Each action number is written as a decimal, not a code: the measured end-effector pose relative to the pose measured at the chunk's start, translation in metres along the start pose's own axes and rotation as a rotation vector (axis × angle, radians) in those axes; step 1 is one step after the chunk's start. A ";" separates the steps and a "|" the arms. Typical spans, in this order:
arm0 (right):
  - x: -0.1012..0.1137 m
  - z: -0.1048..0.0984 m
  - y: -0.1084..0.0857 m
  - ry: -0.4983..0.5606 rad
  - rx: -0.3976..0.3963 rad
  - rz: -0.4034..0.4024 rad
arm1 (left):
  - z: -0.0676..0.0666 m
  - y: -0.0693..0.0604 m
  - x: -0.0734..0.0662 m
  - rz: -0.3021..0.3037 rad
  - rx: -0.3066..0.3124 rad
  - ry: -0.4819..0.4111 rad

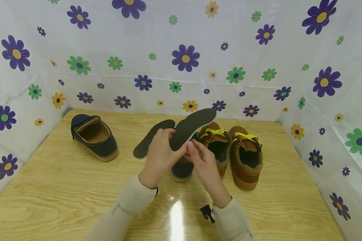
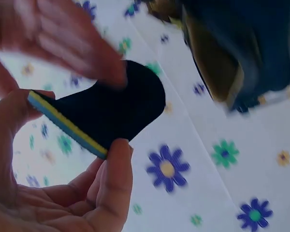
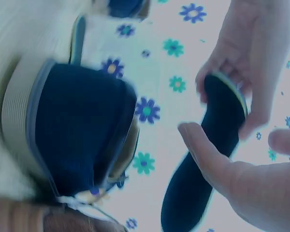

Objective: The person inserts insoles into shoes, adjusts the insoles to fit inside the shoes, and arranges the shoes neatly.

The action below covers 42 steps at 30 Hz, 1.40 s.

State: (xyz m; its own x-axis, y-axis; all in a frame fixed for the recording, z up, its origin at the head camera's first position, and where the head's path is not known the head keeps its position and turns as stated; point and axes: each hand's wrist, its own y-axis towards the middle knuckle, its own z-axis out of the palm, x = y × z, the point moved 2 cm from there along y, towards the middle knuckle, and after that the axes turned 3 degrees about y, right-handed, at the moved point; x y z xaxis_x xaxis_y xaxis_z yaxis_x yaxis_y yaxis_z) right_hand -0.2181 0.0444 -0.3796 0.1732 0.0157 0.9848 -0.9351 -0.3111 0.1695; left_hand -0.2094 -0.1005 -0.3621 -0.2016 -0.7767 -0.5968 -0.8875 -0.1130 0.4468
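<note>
My left hand (image 1: 161, 155) grips one end of a dark insole (image 1: 194, 125) between thumb and fingers, holding it tilted up above the table. In the left wrist view, the insole's cut edge (image 2: 70, 126) shows yellow and blue layers. My right hand (image 1: 203, 162) is close beside the held end. Its blurred fingers (image 2: 82, 48) extend over the insole in the left wrist view; whether they touch it I cannot tell. Under the hands stands a navy shoe (image 1: 182, 171), partly hidden. A second dark insole (image 1: 146, 144) lies flat to the left.
Another navy shoe (image 1: 108, 147) with a tan lining stands at the table's left. Two brown shoes with yellow laces, one nearer (image 1: 218, 134) and one farther right (image 1: 244, 174), stand right of the hands. Flowered cloth (image 1: 157, 43) encloses the wooden table (image 1: 63, 201).
</note>
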 end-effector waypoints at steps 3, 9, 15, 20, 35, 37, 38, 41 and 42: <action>0.001 -0.003 0.000 0.174 -0.101 0.080 | 0.011 -0.008 -0.013 0.116 -0.043 0.075; -0.002 -0.009 0.001 0.236 -0.235 0.124 | 0.023 -0.018 -0.021 0.227 -0.042 0.172; -0.001 -0.015 0.003 -0.054 -0.252 -0.107 | 0.024 -0.018 -0.021 0.343 0.080 0.166; 0.006 -0.028 0.003 -0.390 -0.286 -0.295 | 0.023 -0.013 -0.022 0.517 0.140 0.160; 0.037 -0.067 -0.016 -0.727 0.127 -0.286 | 0.001 0.005 0.000 0.526 0.212 0.316; 0.038 -0.071 -0.017 -0.749 0.153 -0.280 | 0.003 0.004 0.001 0.535 0.247 0.329; 0.039 -0.072 -0.017 -0.760 0.163 -0.275 | 0.003 0.004 0.001 0.539 0.263 0.334; 0.039 -0.076 -0.017 -0.804 0.176 -0.268 | 0.006 0.002 0.000 0.553 0.288 0.345; 0.040 -0.077 -0.017 -0.822 0.171 -0.272 | 0.006 0.001 0.000 0.560 0.285 0.352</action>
State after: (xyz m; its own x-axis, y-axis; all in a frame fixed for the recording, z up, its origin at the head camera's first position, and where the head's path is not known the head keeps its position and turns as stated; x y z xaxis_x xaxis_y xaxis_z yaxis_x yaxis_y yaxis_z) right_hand -0.2190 0.1231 -0.3405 0.6125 -0.5577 0.5602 -0.7812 -0.5353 0.3212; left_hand -0.2131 -0.0970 -0.3659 -0.5553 -0.8297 -0.0571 -0.7731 0.4896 0.4033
